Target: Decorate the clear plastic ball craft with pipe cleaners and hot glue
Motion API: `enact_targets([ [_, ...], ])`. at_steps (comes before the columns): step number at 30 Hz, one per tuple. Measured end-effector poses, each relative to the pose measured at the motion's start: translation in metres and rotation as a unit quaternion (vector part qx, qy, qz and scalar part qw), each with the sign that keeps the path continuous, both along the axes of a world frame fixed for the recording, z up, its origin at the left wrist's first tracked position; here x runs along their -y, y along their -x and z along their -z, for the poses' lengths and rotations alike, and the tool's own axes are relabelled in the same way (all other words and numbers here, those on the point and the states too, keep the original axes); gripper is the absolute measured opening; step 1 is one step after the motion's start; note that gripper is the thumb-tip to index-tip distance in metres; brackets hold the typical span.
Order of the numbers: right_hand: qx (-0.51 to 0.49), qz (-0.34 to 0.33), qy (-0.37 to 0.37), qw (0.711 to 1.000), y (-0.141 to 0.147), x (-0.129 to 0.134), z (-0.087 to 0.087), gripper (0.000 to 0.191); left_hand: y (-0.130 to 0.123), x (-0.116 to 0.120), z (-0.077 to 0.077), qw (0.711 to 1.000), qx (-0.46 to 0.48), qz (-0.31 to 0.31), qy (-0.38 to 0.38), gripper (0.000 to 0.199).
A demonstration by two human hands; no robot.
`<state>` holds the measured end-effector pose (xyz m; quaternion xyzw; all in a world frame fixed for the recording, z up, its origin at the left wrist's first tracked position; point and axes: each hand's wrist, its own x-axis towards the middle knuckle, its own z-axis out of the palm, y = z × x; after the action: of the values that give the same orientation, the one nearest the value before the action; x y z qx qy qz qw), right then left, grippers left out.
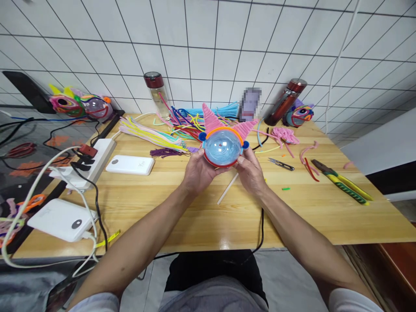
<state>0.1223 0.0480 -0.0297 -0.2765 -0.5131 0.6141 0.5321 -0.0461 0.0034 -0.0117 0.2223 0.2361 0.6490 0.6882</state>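
Note:
Between my two hands, above the middle of the table, is a round craft ornament (221,148) with a clear dome and blue coils inside. Two pointed pink ears (212,119) rise from it, with an orange band (224,130) below them and a dark blue ball at each side. My left hand (201,171) is closed round its lower left edge. On the lower right edge, my right hand (251,171) grips it with the thumb in front. The fingers behind it are partly hidden. Below the right hand lies a pale strip (227,188).
Bundled pipe cleaners (156,134) lie behind. At right are small snips (281,164), pliers (342,182) and pink pipe cleaners (285,135). A bottle (157,95), a phone (250,105) and a red thermos (286,102) stand by the wall. Power banks (130,165) and a power strip (99,162) sit left.

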Motion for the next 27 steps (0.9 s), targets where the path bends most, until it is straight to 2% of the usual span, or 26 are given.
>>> enact_targets([
  [27, -0.034, -0.015, 0.028, 0.999, -0.0005, -0.0009, -0.0035, 0.04, -0.0004, 0.0008, -0.0007, 1.0, -0.002, -0.003, -0.012, 0.053],
])
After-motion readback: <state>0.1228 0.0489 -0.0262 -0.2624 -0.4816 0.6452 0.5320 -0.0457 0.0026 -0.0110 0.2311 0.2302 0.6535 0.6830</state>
